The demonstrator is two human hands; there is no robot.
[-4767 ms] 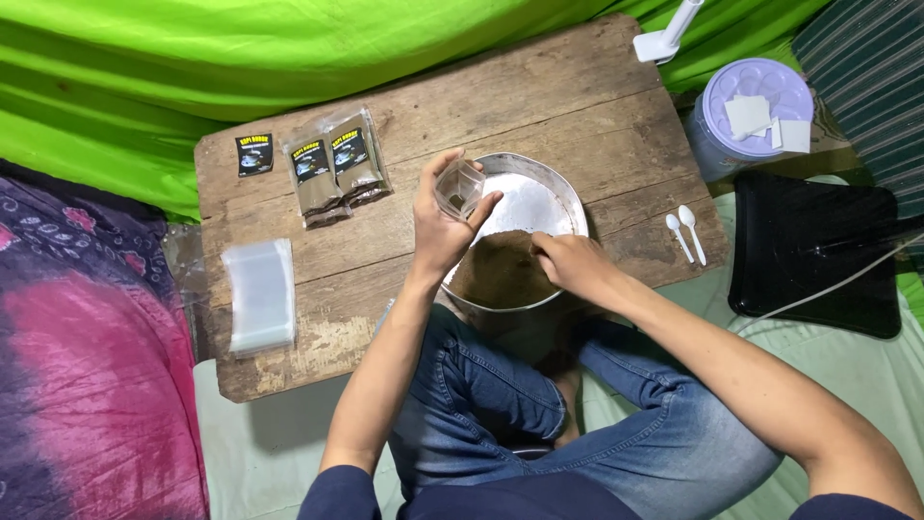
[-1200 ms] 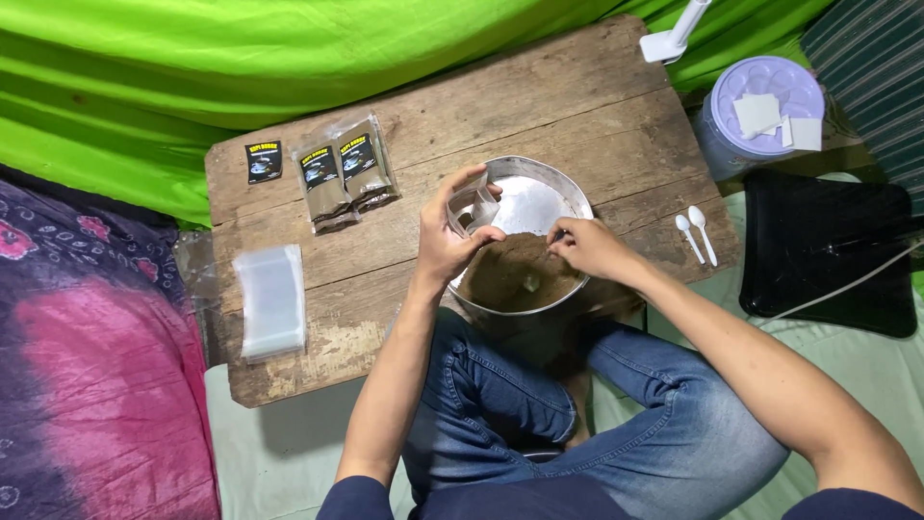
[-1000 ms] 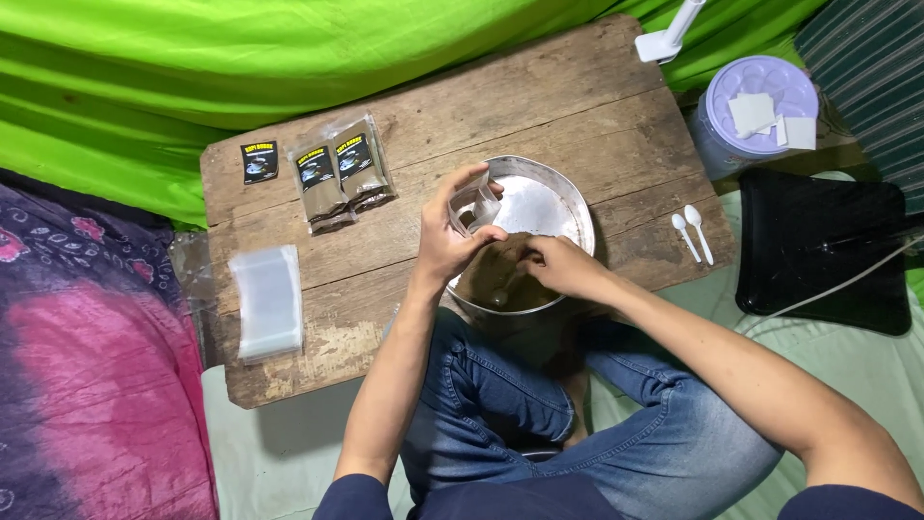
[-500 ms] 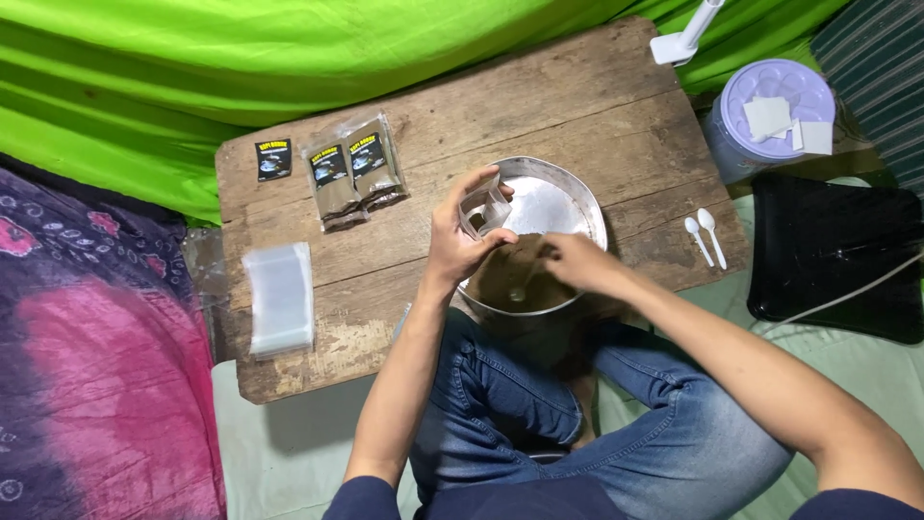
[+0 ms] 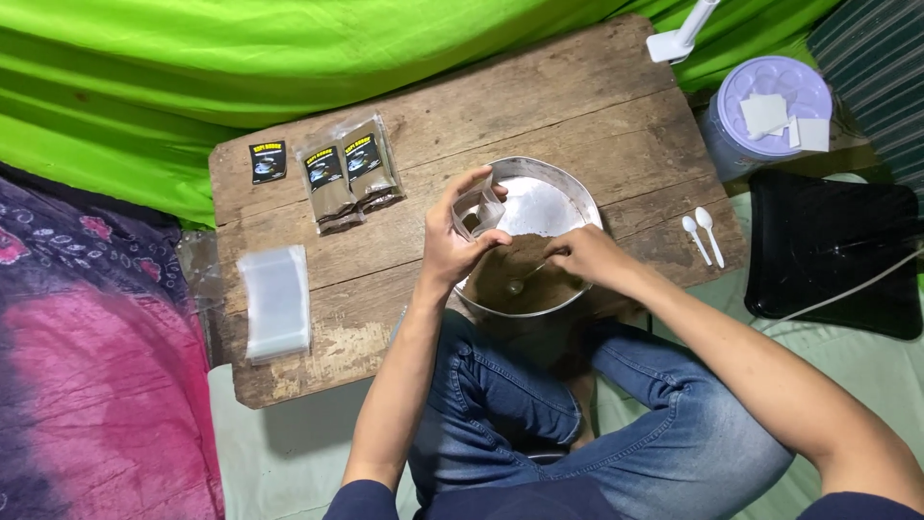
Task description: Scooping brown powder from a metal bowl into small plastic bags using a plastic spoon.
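worn wooden board (image 5: 577, 106) on green cloth (image 5: 289, 48), left hand (image 5: 452, 246) pinching clear pouch (image 5: 478, 207), right hand (image 5: 582, 255) gripping spoon (image 5: 525, 281) in brown powder (image 5: 515, 279), round metal pan (image 5: 549, 188) beneath

green cloth (image 5: 289, 67) behind wooden table (image 5: 539, 106)

Worn wooden board (image 5: 539, 106) bearing metal bowl (image 5: 568, 183), filled sachets (image 5: 346, 173), clear bags (image 5: 276, 300), two white spoons (image 5: 703, 234).

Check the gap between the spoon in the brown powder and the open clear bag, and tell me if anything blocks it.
Nothing visible blocks it. The right hand holds the spoon in the brown powder inside the metal bowl. The left hand holds the clear bag just above, over the bowl.
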